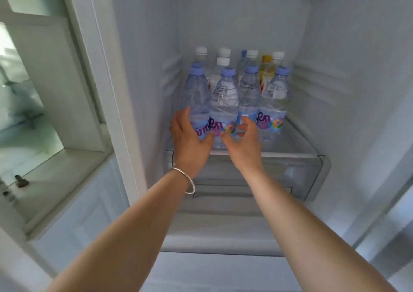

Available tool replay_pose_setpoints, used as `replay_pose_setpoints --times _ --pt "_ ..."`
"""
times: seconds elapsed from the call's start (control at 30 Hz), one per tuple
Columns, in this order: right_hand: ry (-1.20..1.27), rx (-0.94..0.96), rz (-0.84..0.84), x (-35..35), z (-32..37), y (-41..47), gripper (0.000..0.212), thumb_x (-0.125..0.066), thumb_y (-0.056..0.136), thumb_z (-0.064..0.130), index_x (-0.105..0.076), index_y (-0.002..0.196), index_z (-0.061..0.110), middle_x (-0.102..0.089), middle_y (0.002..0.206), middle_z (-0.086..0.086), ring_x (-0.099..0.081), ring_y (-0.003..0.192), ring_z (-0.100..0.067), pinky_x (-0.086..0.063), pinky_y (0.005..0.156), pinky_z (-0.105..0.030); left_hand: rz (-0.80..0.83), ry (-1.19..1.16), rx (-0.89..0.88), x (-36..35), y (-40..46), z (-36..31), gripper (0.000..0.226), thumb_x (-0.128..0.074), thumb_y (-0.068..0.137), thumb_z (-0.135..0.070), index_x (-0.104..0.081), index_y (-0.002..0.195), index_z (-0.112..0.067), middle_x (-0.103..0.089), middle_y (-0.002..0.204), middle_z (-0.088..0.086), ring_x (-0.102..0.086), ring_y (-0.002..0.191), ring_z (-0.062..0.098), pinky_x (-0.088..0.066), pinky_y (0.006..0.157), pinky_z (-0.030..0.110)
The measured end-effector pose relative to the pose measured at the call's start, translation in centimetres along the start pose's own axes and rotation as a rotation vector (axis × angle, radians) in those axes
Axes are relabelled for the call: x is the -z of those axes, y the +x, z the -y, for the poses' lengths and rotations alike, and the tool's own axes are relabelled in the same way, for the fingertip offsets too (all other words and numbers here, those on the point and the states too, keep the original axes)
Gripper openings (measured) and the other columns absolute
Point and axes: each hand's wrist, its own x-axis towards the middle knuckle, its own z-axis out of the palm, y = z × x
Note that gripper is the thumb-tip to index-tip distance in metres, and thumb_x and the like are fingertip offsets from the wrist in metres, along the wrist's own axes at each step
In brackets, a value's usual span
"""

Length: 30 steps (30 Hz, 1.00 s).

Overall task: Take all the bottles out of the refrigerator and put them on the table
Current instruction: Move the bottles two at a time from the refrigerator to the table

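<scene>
Several clear water bottles with blue caps stand in a front row on the refrigerator shelf (297, 144). Behind them are white-capped bottles (224, 53) and a yellow-capped bottle (266, 65). My left hand (190, 139), a silver bangle on its wrist, wraps around the lower part of the leftmost front bottle (196, 95). My right hand (244, 142) has its fingers curled and spread around the base of the second front bottle (224, 99), touching it near the third bottle (249, 90). The rightmost front bottle (276, 99) stands untouched.
The refrigerator's white walls close in on both sides, with shelf rails (172, 72). A clear drawer (257, 175) sits just under the shelf. To the left is a window ledge (55, 180) with small dark objects on it.
</scene>
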Motion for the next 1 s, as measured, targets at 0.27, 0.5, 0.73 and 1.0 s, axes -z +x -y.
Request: replay_pose_setpoints --times 0.27,0.5,0.73,1.0 --pt "0.053 0.077 0.008 -2.3 -0.9 5.3 0.087 -0.071 0.059 0.051 -0.038 0.134 0.02 -0.051 0.127 -0.001 -0.053 0.118 -0.015 -0.046 0.101 -0.039 -0.073 -0.227 0.179 -2.3 4.2 2.6 0.084 -0.083 0.059 -0.039 -0.042 0.13 -0.023 -0.057 0.123 0.009 -0.06 0.113 0.023 -0.052 0.093 0.048" --pt "0.16 -0.041 -0.033 -3.7 -1.6 5.7 0.073 -0.079 0.068 0.039 -0.042 0.128 0.021 -0.062 0.114 0.005 -0.059 0.1 -0.01 -0.044 0.084 -0.025 -0.022 -0.19 0.33 -2.0 5.0 2.0 0.069 -0.075 0.045 -0.055 -0.059 0.101 -0.017 -0.071 0.094 -0.004 -0.069 0.086 0.011 -0.058 0.077 0.035" --pt "0.193 0.02 -0.131 -2.7 -0.4 5.2 0.053 -0.082 0.068 0.031 -0.05 0.108 0.018 -0.062 0.095 0.009 -0.062 0.091 -0.011 -0.046 0.074 -0.015 -0.052 -0.191 0.274 -0.9 3.9 -0.7 0.054 -0.085 0.053 -0.04 -0.044 0.087 -0.04 -0.059 0.087 -0.019 -0.063 0.087 0.008 -0.05 0.076 0.023" --pt "0.209 0.073 -0.252 1.5 3.8 0.6 0.046 -0.08 0.07 0.021 -0.051 0.105 0.018 -0.057 0.084 0.023 -0.054 0.068 0.025 -0.038 0.062 0.004 0.064 -0.321 0.17 3.4 1.4 -5.8 0.054 -0.086 0.059 -0.04 -0.049 0.099 -0.042 -0.067 0.094 -0.019 -0.063 0.087 -0.01 -0.051 0.077 0.015"
